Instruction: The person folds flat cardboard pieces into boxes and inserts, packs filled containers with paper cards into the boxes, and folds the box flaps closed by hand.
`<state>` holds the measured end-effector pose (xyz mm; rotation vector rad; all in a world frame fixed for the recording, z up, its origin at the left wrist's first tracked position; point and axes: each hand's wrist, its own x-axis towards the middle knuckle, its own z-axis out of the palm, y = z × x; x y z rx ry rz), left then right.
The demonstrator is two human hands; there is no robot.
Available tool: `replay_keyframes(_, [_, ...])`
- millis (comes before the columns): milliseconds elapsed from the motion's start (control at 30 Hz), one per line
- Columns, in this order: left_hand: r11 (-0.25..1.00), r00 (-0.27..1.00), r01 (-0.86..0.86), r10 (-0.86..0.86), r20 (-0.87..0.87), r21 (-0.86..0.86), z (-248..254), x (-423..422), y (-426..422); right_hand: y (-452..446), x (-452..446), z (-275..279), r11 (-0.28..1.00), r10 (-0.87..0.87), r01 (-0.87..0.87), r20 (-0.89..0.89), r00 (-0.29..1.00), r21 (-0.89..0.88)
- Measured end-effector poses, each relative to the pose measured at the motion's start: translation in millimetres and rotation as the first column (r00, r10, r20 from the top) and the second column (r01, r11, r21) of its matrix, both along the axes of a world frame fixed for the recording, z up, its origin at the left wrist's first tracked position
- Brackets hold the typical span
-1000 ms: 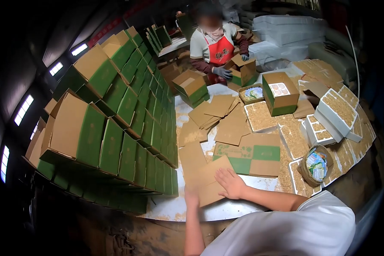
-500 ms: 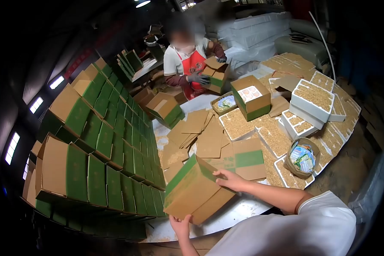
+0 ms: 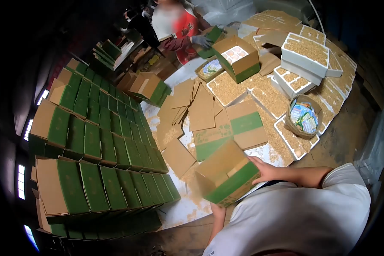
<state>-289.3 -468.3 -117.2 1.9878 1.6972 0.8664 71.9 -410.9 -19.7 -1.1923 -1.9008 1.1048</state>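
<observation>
An open-topped cardboard box (image 3: pixel 231 184), tan with a green band, is tilted between my hands over the near edge of the table, its opening facing up and to the left. My right hand (image 3: pixel 264 169) grips its right side. Beneath its lower edge is my left hand (image 3: pixel 218 209), with most of the fingers hidden behind the box. Just beyond lie flat cardboard pieces (image 3: pixel 202 112), some with green print.
Stacked green-and-tan boxes (image 3: pixel 91 141) rise on the left. White foam boxes of grainy filling (image 3: pixel 305 55), a basket of packets (image 3: pixel 304 117) and a box holding a white tray (image 3: pixel 237 64) stand rightward. Across the table, a gloved co-worker (image 3: pixel 185 36) handles another box.
The box has turned from bottom up to opening up and moved right, closer to me, still in both hands. The co-worker's box has tipped over. My view has shifted downward.
</observation>
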Motion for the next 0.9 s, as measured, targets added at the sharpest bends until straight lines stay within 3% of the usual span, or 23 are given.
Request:
replay_keyframes(33, [0.988, 0.991, 0.098, -0.086, 0.107, -0.118, 17, 2, -3, -2, 3, -5, 0.999, 0.043, -0.043, 0.011, 0.999, 0.027])
replay_keyframes(100, [0.947, 0.996, 0.069, -0.047, 0.077, -0.315, 28, -8, -7, -6, 9, -35, 1.0, 0.021, -0.021, 0.033, 0.999, -0.001])
replay_keyframes(133, [0.784, 0.998, 0.064, -0.044, 0.046, -0.617, 40, -16, 3, -6, 11, -43, 0.999, 0.031, -0.029, 0.066, 0.997, -0.033])
replay_keyframes(167, [0.725, 0.972, 0.126, 0.045, 0.229, -0.677, 6, -46, 6, -8, 11, -50, 0.998, 0.018, -0.013, 0.084, 0.996, -0.066])
replay_keyframes(200, [0.628, 0.804, 0.302, 0.236, 0.545, -0.717, 5, -61, 13, -10, 9, -49, 0.998, 0.005, -0.001, 0.078, 0.997, -0.058])
replay_keyframes(233, [0.533, 0.533, 0.457, 0.477, 0.699, -0.712, 8, -76, 21, -8, 5, -45, 0.999, -0.01, 0.013, 0.071, 0.997, -0.039])
replay_keyframes(267, [0.482, 0.014, 0.686, 0.74, 0.672, -0.545, 41, -69, 39, -5, 2, -43, 0.995, -0.006, 0.016, 0.098, 0.995, -0.101])
replay_keyframes(333, [0.464, 0.339, 0.301, 0.765, 0.548, -0.833, 57, -55, 47, -4, -5, -37, 0.975, 0.013, 0.022, 0.154, 0.988, -0.222])
replay_keyframes(433, [0.518, 0.532, 0.097, 0.695, 0.484, -0.85, 69, -11, 64, -1, -4, -45, 0.957, 0.05, 0.032, 0.274, 0.96, -0.289])
replay_keyframes(500, [0.543, 0.504, 0.133, 0.683, 0.528, -0.829, 88, 10, 67, 3, 10, -40, 0.96, 0.068, 0.039, 0.366, 0.928, -0.277])
replay_keyframes(567, [0.567, 0.491, 0.077, 0.694, 0.526, -0.82, 91, 10, 57, 8, 26, -50, 0.995, -0.022, 0.056, 0.38, 0.925, -0.079])
replay_keyframes(600, [0.576, 0.499, 0.017, 0.703, 0.506, -0.817, 86, 7, 51, 8, 32, -42, 0.959, -0.177, 0.244, 0.369, 0.913, -0.145])
replay_keyframes(633, [0.586, 0.513, -0.026, 0.703, 0.492, -0.81, 78, 9, 50, 7, 40, -33, 0.924, -0.359, 0.382, 0.311, 0.88, -0.014])
replay_keyframes(700, [0.587, 0.47, 0.045, 0.701, 0.536, -0.808, 61, 4, 39, 7, 62, 12, 0.809, -0.582, 0.58, 0.254, 0.772, 0.09])
replay_keyframes(833, [0.574, 0.383, 0.147, 0.718, 0.582, -0.805, 71, 17, 32, 7, 124, 71, 0.578, -0.814, 0.704, 0.233, 0.533, 0.412])
replay_keyframes(867, [0.559, 0.409, 0.027, 0.75, 0.52, -0.829, 73, 24, 32, 12, 138, 80, 0.553, -0.833, 0.752, 0.202, 0.516, 0.36])
replay_keyframes(900, [0.578, 0.382, 0.032, 0.747, 0.544, -0.816, 61, 19, 32, 17, 150, 85, 0.522, -0.853, 0.796, 0.174, 0.492, 0.308])
